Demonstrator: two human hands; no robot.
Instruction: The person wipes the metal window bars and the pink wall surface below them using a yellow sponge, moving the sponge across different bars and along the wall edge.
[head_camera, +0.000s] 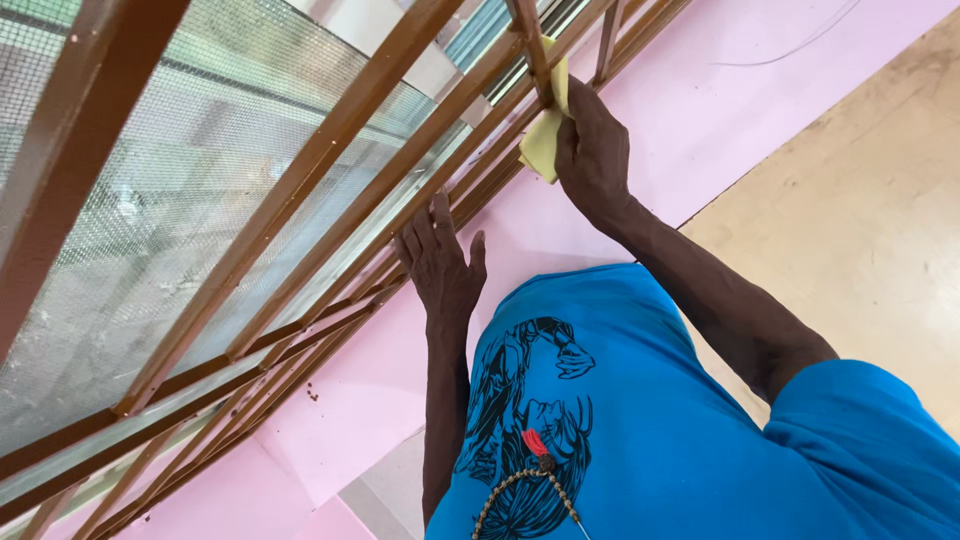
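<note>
A brown metal window grille (300, 190) of straight painted bars spans wire-mesh glass, above a smooth pink wall (700, 110). Below the grille, the left hand (440, 265) lies flat and open on its frame, holding nothing. The right hand (592, 150) presses a soft, folded yellow cloth (545, 135) against an upper bar, fingers curled round it.

The left hand (440, 262) is lying flat with its fingers spread and pointing upward, its arm running straight up from below. The right hand (592, 150) is reaching higher, fingers curled in a grip, its forearm stretching out from a bent elbow.
</note>
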